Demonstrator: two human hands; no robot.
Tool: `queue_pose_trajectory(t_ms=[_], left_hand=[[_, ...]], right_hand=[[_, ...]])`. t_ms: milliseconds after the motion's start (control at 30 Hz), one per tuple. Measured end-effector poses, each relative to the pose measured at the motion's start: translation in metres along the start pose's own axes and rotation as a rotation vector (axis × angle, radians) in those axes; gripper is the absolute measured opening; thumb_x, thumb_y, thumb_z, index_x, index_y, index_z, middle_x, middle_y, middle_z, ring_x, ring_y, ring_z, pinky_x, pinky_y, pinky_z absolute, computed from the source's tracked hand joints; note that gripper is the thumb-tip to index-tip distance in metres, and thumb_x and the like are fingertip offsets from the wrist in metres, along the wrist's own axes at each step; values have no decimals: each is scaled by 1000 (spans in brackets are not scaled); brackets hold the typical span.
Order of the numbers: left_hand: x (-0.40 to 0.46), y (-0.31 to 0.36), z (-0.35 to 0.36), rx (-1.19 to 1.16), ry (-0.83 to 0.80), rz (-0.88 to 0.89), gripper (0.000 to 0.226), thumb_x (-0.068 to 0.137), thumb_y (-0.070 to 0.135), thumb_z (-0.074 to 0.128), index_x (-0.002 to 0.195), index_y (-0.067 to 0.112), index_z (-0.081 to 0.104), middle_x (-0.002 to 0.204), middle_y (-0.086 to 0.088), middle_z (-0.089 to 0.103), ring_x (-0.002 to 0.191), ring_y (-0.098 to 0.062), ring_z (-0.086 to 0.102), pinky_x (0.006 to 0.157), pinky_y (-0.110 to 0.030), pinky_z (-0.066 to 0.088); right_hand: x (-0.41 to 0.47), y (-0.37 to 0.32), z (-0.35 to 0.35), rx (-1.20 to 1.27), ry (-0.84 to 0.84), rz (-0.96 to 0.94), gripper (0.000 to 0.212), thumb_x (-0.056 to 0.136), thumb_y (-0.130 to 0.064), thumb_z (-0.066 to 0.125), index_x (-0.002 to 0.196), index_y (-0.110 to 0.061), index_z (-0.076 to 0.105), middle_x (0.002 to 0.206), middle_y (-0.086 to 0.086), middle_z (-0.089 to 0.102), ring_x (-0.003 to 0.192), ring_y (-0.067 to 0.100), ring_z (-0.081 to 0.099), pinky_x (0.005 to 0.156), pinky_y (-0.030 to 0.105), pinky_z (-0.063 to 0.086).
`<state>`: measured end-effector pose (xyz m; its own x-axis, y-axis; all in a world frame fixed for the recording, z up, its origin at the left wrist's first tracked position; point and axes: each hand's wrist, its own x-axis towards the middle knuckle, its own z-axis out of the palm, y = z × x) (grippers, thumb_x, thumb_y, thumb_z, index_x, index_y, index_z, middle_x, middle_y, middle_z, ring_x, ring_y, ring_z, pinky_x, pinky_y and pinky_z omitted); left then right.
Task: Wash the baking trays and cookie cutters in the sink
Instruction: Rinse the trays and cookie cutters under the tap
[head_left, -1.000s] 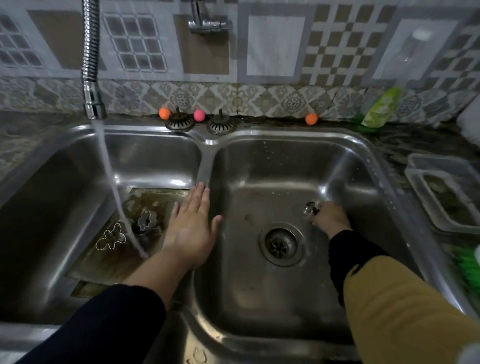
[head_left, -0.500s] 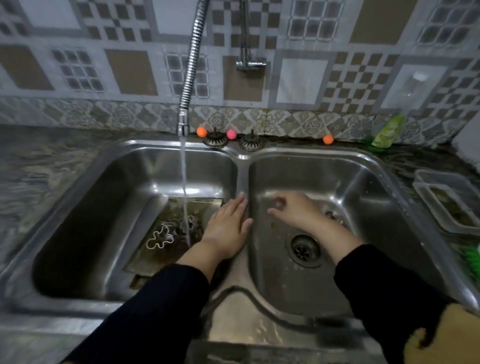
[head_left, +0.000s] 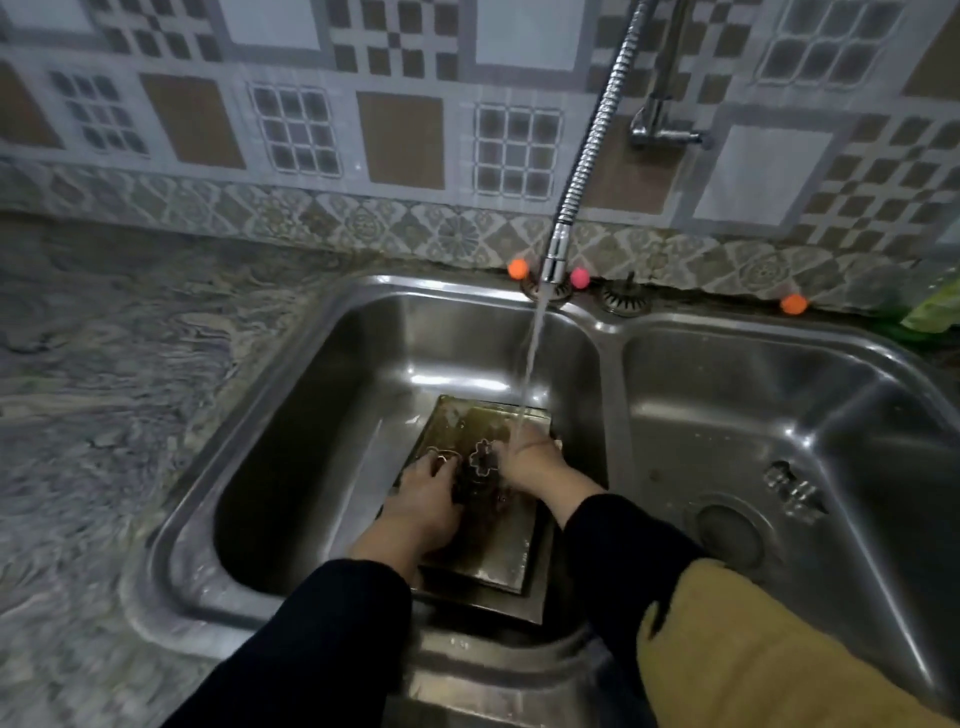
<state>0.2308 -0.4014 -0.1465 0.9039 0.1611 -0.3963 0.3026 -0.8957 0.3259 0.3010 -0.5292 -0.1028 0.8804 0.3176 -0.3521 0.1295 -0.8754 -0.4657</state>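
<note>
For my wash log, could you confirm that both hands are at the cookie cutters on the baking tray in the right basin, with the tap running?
Not quite: the head view shows the left hand, right hand, flower-shaped cookie cutter and baking tray in the left basin, with the tap's water stream running there.

A steel double sink (head_left: 613, 338) is sitting in a marbled counter (head_left: 130, 364), its left basin holding a stained baking tray (head_left: 498, 551) leaning on the floor, its right basin carrying a small metal cutter (head_left: 792, 488) near the drain (head_left: 727, 535).
</note>
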Motion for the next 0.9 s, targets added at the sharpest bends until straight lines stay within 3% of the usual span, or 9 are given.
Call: queue_pose_trajectory(t_ms=[100, 167, 300, 367, 500, 567, 633, 733, 900], left_hand=[[3, -5, 2, -30, 15, 32, 69, 95, 29, 52, 153, 27, 15, 159, -6, 8, 146, -27, 11, 117, -42, 23], [3, -6, 2, -43, 3, 35, 67, 95, 30, 52, 152, 27, 16, 158, -7, 11, 145, -27, 13, 117, -43, 24], [7, -2, -10, -85, -4, 14, 52, 98, 36, 40, 149, 26, 30, 158, -7, 18, 145, -26, 16, 117, -46, 23], [6, 9, -21, -188, 96, 13, 44, 100, 38, 32, 140, 22, 45, 151, -9, 36, 139, -27, 31, 113, -44, 30], [-5, 41, -36, -844, 86, -52, 41, 98, 43, 43, 122, 16, 61, 115, -12, 66, 104, -29, 63, 97, -42, 49], [-14, 52, -36, -1078, 12, -72, 31, 93, 37, 58, 109, 12, 67, 94, -11, 69, 80, -25, 66, 85, -44, 57], [-18, 57, -32, -1176, 11, -75, 22, 90, 31, 64, 98, 11, 68, 85, -9, 68, 71, -22, 63, 76, -41, 60], [-22, 58, -31, -1224, 92, -68, 17, 95, 22, 53, 90, 15, 68, 76, -5, 63, 61, -17, 58, 57, -30, 55], [-30, 55, -38, -1234, 32, -59, 28, 100, 34, 46, 105, 18, 68, 71, 0, 59, 53, -11, 53, 45, -19, 44]], right_hand=[[18, -1, 11, 79, 46, 124, 30, 97, -27, 51, 114, -5, 62, 114, 11, 63, 103, 24, 60, 74, 24, 41], [23, 1, 17, 125, 97, 148, 19, 93, -27, 57, 94, -11, 67, 93, 4, 64, 85, 19, 59, 70, 22, 42], [4, 0, 10, 334, 172, 117, 19, 91, -28, 62, 92, -12, 70, 82, -1, 65, 75, 13, 63, 63, 19, 48], [-13, 0, 2, 448, 212, 120, 14, 88, -27, 65, 92, -15, 69, 80, -4, 65, 68, 5, 60, 52, 13, 44], [-42, 5, -4, 577, 274, 29, 6, 83, -21, 72, 82, -17, 67, 80, 1, 68, 77, 15, 65, 72, 28, 56], [-53, 8, -3, 574, 331, -22, 8, 80, -14, 72, 79, -17, 65, 76, -1, 66, 73, 12, 63, 71, 25, 51], [-63, 10, -3, 559, 343, -46, 18, 78, -10, 74, 73, -21, 61, 73, -6, 64, 68, 6, 60, 67, 21, 46], [-74, 12, -3, 545, 285, -78, 20, 75, -9, 77, 75, -24, 63, 76, -7, 66, 69, 3, 59, 66, 17, 46], [-82, 9, 0, 525, 235, -119, 9, 84, -15, 70, 92, -12, 73, 94, 1, 69, 83, 10, 61, 79, 21, 46]])
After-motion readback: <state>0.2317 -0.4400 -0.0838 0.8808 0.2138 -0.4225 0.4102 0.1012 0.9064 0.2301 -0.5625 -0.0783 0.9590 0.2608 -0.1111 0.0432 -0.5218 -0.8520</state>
